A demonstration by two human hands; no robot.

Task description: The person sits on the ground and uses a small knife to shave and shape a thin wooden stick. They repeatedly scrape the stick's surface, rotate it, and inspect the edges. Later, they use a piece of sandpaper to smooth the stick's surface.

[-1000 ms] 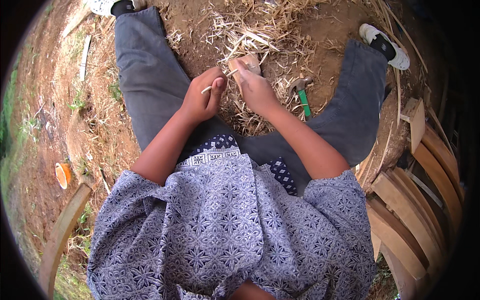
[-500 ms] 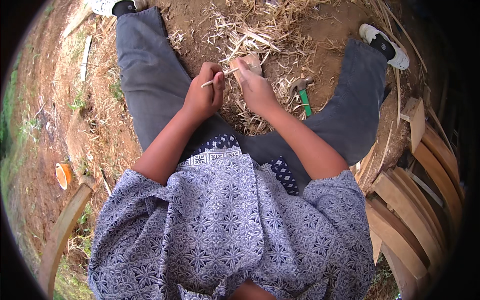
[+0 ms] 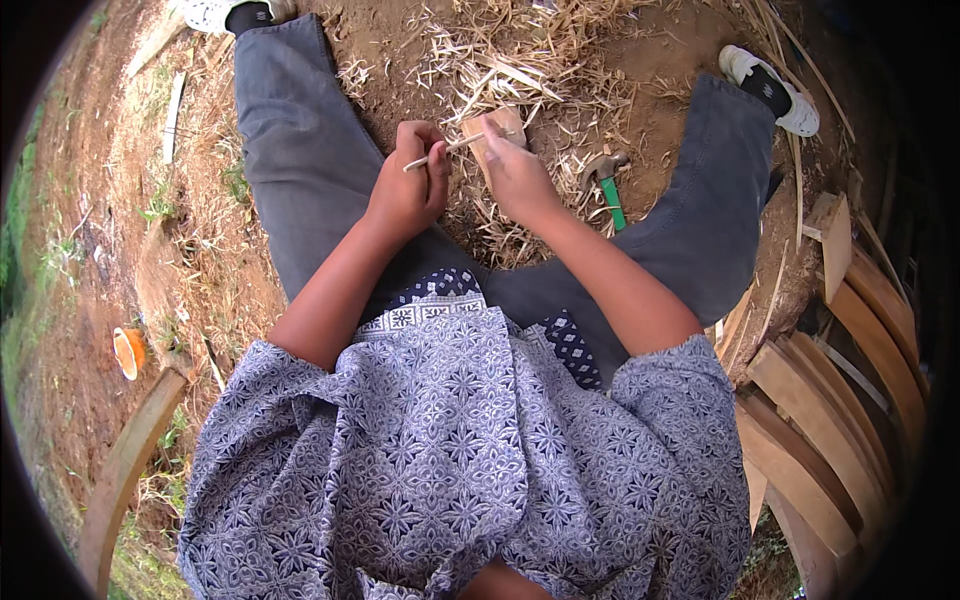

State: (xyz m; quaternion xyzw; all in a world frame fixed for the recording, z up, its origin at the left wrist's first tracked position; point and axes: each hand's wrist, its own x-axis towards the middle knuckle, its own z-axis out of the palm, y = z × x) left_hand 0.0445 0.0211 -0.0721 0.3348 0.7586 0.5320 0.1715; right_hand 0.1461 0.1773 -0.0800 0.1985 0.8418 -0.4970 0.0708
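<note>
Shows a stick (image 3: 458, 147) in front of a block (image 3: 509, 119) at upper centre, beside shavings (image 3: 515, 65). Has a hammer (image 3: 610, 192) to the right, planks (image 3: 820, 415) at lower right.

Bare brown earthen ground (image 3: 665, 75), dotted toward its left with green tufts (image 3: 157, 208), bears a scatter of straw-coloured wood shavings (image 3: 520, 75), densest toward the top centre. Among the shavings sits a light wooden block (image 3: 512, 118), partly hidden; just to the right lies a claw hammer (image 3: 609, 190), its head upward in the view and its green handle downward. Well apart at the left lie a narrow pale strip (image 3: 173, 118) and, lower down, an orange-and-white rounded object (image 3: 128, 353).
</note>
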